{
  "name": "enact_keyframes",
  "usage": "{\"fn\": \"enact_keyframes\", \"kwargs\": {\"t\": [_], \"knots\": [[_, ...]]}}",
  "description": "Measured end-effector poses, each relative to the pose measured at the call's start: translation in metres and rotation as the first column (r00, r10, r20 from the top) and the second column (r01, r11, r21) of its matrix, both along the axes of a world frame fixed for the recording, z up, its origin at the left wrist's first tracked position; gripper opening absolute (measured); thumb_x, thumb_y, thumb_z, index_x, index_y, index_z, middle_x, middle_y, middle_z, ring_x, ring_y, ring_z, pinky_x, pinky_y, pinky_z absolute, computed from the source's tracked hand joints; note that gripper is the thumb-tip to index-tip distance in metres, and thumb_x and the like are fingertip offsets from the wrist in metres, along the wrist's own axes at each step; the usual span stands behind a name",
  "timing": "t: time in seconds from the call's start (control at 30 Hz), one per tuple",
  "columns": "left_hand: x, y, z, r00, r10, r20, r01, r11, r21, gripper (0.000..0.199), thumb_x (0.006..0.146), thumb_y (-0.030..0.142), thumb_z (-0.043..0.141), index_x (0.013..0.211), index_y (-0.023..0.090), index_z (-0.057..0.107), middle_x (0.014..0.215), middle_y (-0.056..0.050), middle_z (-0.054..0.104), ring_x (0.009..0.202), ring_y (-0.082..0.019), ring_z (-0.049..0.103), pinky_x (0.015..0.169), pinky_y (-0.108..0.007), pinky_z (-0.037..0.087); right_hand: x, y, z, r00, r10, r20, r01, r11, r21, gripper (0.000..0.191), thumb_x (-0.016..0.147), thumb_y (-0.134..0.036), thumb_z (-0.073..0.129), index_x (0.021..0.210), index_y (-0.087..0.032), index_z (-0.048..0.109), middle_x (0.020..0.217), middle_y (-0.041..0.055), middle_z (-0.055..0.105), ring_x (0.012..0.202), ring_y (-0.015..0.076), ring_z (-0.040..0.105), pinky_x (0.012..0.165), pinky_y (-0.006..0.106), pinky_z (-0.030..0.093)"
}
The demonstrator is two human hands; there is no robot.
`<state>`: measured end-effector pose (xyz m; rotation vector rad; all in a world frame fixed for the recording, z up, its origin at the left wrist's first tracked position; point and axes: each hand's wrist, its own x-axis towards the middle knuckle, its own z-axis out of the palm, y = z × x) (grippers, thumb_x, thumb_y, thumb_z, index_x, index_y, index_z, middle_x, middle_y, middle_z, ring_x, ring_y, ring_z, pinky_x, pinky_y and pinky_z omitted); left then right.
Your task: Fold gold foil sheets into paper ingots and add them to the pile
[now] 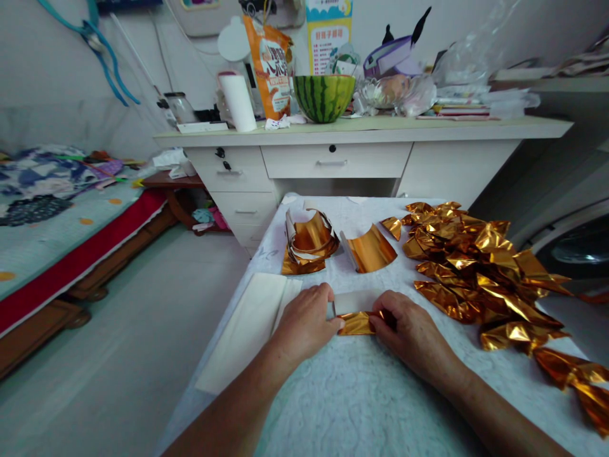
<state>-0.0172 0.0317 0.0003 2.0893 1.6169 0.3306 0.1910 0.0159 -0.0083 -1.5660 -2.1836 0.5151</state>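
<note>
A sheet of gold foil paper (356, 324), white on its back, lies on the cloth-covered table with its near edge turned up into a gold band. Its left end is pinched between the thumb and fingers of my left hand (309, 320). At the right end, my right hand (404, 324) grips the same sheet, its fingers curled. Beyond my hands rests a single curved gold foil sheet (371, 249). Left of that sits a curled stack of gold foil sheets (311, 238). White paper (247, 324) lies beside my left hand.
Folded gold foil pieces (461, 260) are heaped along the table's right side. Behind stands a white desk (333, 158) carrying a halved watermelon (324, 98), an orange pouch (271, 70) and a paper roll (236, 101). A bed (76, 222) is at left, a washing machine (575, 241) at right.
</note>
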Motion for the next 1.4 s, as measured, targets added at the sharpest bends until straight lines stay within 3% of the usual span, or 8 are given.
{"fn": "enact_keyframes", "kwargs": {"t": [0.57,0.83,1.03,1.17,1.4], "knots": [[0.002,0.005,0.000,0.998,0.055,-0.039,-0.054,0.998,0.032,0.024,0.069,0.032,0.074,0.084,0.021,0.058,0.095,-0.003,0.057,0.097,-0.023,0.056,0.083,-0.031,0.042,-0.002,0.001,-0.003,0.998,-0.055,-0.009,0.055,0.998,-0.004,0.011,0.083,-0.022,0.053,0.075,-0.020,0.059,0.074,0.0032,0.061,0.068,0.0190,0.056,0.062,0.029,0.039],[0.004,0.006,-0.004,0.997,0.067,0.048,-0.069,0.997,0.034,0.020,0.066,0.023,0.074,0.078,0.021,0.058,0.089,-0.001,0.059,0.092,-0.022,0.055,0.080,-0.030,0.040,0.000,-0.001,-0.003,0.999,-0.040,-0.012,0.041,0.999,0.006,0.011,0.084,-0.021,0.052,0.074,-0.020,0.057,0.074,0.0031,0.059,0.069,0.0186,0.055,0.062,0.029,0.039],[0.005,0.004,-0.005,0.996,0.038,0.085,-0.038,0.999,0.006,0.017,0.067,0.019,0.071,0.073,0.020,0.056,0.076,0.002,0.062,0.077,-0.017,0.056,0.067,-0.027,0.037,-0.001,0.000,-0.005,0.999,-0.044,-0.013,0.044,0.999,0.009,0.010,0.083,-0.021,0.052,0.075,-0.020,0.057,0.074,0.0031,0.059,0.069,0.0187,0.055,0.062,0.029,0.039],[0.006,0.003,-0.002,0.995,-0.052,0.079,0.051,0.998,0.022,0.015,0.071,0.017,0.068,0.067,0.020,0.054,0.069,0.003,0.059,0.072,-0.016,0.055,0.065,-0.026,0.034,-0.001,0.000,-0.003,0.999,-0.041,-0.007,0.041,0.999,0.000,0.011,0.084,-0.021,0.052,0.075,-0.019,0.057,0.075,0.0038,0.060,0.070,0.0193,0.056,0.063,0.029,0.039],[0.010,-0.004,0.004,0.995,-0.081,-0.052,0.087,0.990,0.108,0.012,0.077,0.017,0.064,0.072,0.020,0.054,0.077,0.000,0.061,0.080,-0.018,0.057,0.067,-0.027,0.036,-0.001,0.000,-0.003,0.999,-0.040,0.006,0.040,0.999,0.009,0.011,0.084,-0.020,0.052,0.074,-0.019,0.057,0.075,0.0040,0.060,0.071,0.0192,0.056,0.062,0.029,0.039]]}}
